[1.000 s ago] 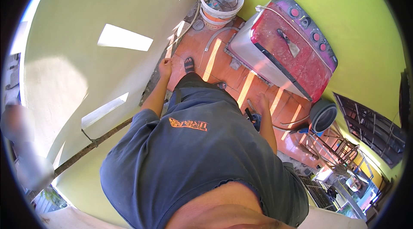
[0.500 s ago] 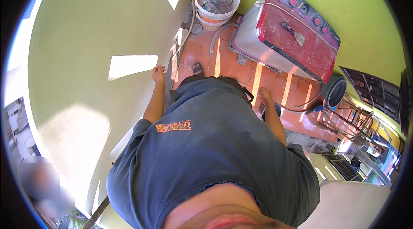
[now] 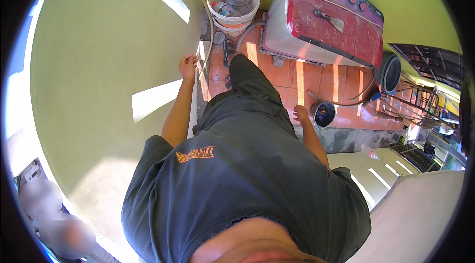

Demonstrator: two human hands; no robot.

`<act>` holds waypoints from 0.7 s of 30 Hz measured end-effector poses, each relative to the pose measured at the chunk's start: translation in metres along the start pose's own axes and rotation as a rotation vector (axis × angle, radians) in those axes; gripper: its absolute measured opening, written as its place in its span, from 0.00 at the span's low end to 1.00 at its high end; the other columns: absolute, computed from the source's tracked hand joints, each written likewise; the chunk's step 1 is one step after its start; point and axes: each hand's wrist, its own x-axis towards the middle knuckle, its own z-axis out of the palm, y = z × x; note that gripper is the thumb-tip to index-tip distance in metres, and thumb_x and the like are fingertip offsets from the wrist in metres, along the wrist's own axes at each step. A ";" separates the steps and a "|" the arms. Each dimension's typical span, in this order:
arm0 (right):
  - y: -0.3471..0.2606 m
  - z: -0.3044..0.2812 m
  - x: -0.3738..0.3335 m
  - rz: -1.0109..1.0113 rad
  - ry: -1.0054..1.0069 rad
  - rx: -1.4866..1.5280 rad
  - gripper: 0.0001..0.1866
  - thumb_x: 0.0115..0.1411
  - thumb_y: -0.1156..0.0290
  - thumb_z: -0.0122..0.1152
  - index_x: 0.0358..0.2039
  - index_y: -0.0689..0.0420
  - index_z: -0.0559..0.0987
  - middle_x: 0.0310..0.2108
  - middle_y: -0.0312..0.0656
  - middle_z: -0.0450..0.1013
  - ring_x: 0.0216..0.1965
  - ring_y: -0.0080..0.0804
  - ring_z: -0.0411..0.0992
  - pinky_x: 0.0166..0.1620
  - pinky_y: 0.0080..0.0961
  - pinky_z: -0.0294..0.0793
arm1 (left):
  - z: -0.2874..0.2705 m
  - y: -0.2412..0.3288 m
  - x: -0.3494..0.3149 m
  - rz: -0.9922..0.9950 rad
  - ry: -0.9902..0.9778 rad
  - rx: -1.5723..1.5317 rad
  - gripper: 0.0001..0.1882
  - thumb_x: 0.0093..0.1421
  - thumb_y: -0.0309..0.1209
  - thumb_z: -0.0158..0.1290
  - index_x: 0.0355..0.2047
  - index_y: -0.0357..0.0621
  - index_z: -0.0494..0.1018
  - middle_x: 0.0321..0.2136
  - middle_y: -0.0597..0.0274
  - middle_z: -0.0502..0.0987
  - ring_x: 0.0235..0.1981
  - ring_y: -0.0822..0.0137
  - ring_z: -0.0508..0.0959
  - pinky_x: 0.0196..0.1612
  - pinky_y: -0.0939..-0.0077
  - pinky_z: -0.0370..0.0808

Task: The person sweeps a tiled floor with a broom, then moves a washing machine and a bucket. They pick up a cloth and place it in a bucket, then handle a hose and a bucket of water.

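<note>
My left hand (image 3: 188, 67) hangs out beside the pale green wall, near the upright hose (image 3: 210, 35). Its fingers are loosely curled and I see nothing in them. Lower on the other side, my right hand (image 3: 301, 114) is held away from my body with its fingers apart, holding nothing. Just right of it, apart from the fingers, a small dark bucket (image 3: 323, 116) stands on the floor with dark contents I cannot make out. One leg (image 3: 251, 74) in dark trousers is stretched forward, a sandal (image 3: 228, 54) on its foot.
Ahead right stands a twin-tub washing machine (image 3: 331, 21), a scraper (image 3: 335, 22) lying on its dusty red lid. A white bucket (image 3: 234, 3) holds plastic bottles. A grey hose (image 3: 341, 104) crosses the orange tiles (image 3: 283, 81). A dark tub (image 3: 390, 74) lies tipped; chairs (image 3: 425, 100) stand beyond.
One leg has swung forward in a step. The washing machine and white bucket have shifted up and left in view. The small dark bucket, half hidden before, now shows beside my right hand.
</note>
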 end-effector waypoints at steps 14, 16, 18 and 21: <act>-0.058 0.039 0.033 -0.179 -0.061 -0.013 0.18 0.60 0.60 0.56 0.48 0.53 0.73 0.46 0.41 0.71 0.47 0.41 0.72 0.47 0.46 0.73 | -0.039 -0.002 -0.035 0.007 0.090 -0.064 0.10 0.68 0.29 0.46 0.46 0.41 0.72 0.40 0.60 0.79 0.39 0.70 0.77 0.41 0.75 0.74; -0.067 0.042 0.029 -0.188 -0.076 -0.037 0.17 0.60 0.60 0.56 0.48 0.53 0.74 0.46 0.41 0.71 0.47 0.40 0.72 0.47 0.46 0.72 | -0.040 -0.002 -0.036 0.035 0.092 -0.092 0.10 0.68 0.29 0.46 0.46 0.41 0.72 0.40 0.61 0.79 0.39 0.71 0.77 0.41 0.75 0.74; -0.070 0.042 0.025 -0.145 -0.070 -0.067 0.17 0.60 0.60 0.56 0.47 0.53 0.74 0.46 0.41 0.71 0.47 0.40 0.71 0.47 0.45 0.73 | -0.039 -0.001 -0.036 0.044 0.098 -0.110 0.09 0.68 0.29 0.46 0.46 0.41 0.72 0.40 0.61 0.79 0.39 0.71 0.77 0.40 0.76 0.74; -0.067 0.034 0.018 -0.112 -0.075 -0.115 0.17 0.60 0.60 0.57 0.47 0.53 0.74 0.46 0.41 0.72 0.46 0.39 0.72 0.47 0.45 0.73 | -0.032 0.003 -0.036 0.059 0.077 -0.114 0.09 0.68 0.28 0.46 0.46 0.41 0.72 0.41 0.60 0.79 0.38 0.71 0.77 0.40 0.76 0.74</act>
